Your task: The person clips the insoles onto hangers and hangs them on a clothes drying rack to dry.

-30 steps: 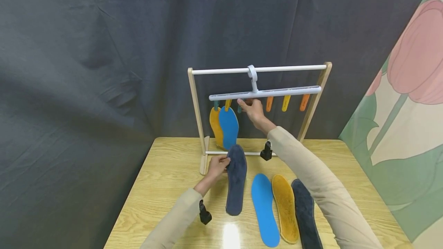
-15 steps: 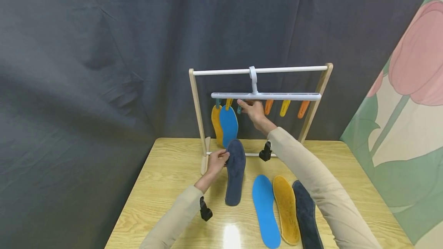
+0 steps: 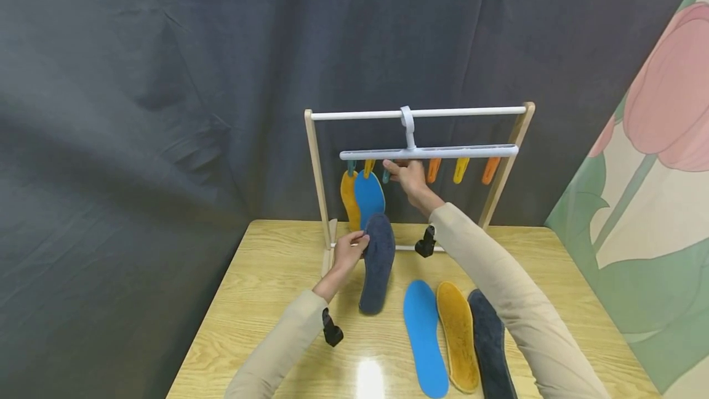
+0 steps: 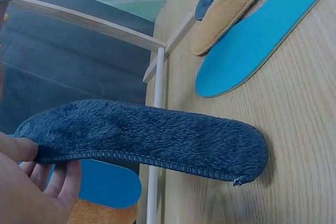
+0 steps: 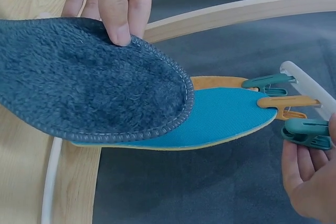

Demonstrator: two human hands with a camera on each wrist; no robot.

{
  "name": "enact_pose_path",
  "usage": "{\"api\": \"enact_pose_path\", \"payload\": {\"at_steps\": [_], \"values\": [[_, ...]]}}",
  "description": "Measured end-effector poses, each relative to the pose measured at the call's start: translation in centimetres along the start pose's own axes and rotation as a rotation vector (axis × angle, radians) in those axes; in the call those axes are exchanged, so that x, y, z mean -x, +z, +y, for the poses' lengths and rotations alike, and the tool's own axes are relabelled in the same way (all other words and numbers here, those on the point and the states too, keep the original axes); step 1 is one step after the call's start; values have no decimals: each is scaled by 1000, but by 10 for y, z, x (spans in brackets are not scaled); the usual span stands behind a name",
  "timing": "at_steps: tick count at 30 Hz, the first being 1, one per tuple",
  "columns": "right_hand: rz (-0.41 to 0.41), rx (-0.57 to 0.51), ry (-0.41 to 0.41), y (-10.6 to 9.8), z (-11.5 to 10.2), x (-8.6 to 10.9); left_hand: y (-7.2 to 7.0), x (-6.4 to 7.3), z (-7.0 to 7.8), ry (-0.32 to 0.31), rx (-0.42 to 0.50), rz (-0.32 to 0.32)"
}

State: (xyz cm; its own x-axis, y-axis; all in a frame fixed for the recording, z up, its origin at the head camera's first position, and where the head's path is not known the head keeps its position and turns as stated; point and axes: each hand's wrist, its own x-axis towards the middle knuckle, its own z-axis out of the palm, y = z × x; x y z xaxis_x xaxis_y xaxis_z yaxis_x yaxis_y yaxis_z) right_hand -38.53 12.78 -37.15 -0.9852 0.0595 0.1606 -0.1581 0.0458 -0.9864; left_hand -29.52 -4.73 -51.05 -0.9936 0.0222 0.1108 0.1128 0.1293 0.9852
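A dark blue fuzzy insole (image 3: pixel 379 263) with a stitched edge is pinched near its upper end by my left hand (image 3: pixel 348 251), thumb on the fuzzy face. It tilts upward, overlapping the hanging insoles in the head view. My right hand (image 3: pixel 410 178) grips a green clothespin (image 5: pixel 307 132) under the white hanger bar (image 3: pixel 429 152). To its left, a yellow clothespin (image 5: pixel 289 103) holds a blue insole (image 3: pixel 369 197), and another green clothespin (image 5: pixel 268 81) holds a yellow insole (image 3: pixel 349 199).
A wooden rack (image 3: pixel 316 171) with a white top rod carries the hanger. Orange and yellow clothespins hang at its right. On the table (image 3: pixel 260 276) lie a blue insole (image 3: pixel 425 337), a yellow insole (image 3: pixel 458 337) and a dark insole (image 3: pixel 490 343).
My left hand has raised the dark blue insole up toward the hanger, its lower end lifting too. The hanger bar has swung slightly. My right hand stays at the green clothespin.
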Motion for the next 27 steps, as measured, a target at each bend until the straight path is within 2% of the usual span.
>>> {"api": "enact_pose_path", "payload": {"at_steps": [4,5,6,7,11,12,19,27], "values": [[8,0,7,-1,0,-1,1,-2,3,-25,13,-4],[6,0,4,-1,-1,-1,1,1,10,-27,13,-3],[4,0,3,-1,-1,-1,1,3,20,-64,10,6],[2,0,0,-1,-1,-1,2,2,22,-72,12,12],[-4,-16,-15,0,-2,0,3,-2,30,-58,-4,44],[-4,-21,-17,0,-2,0,3,-7,26,-62,1,51],[-6,-52,-25,2,-4,2,2,-18,43,-32,4,77],[-12,-53,-26,2,-6,3,2,-23,56,0,21,95]]}}
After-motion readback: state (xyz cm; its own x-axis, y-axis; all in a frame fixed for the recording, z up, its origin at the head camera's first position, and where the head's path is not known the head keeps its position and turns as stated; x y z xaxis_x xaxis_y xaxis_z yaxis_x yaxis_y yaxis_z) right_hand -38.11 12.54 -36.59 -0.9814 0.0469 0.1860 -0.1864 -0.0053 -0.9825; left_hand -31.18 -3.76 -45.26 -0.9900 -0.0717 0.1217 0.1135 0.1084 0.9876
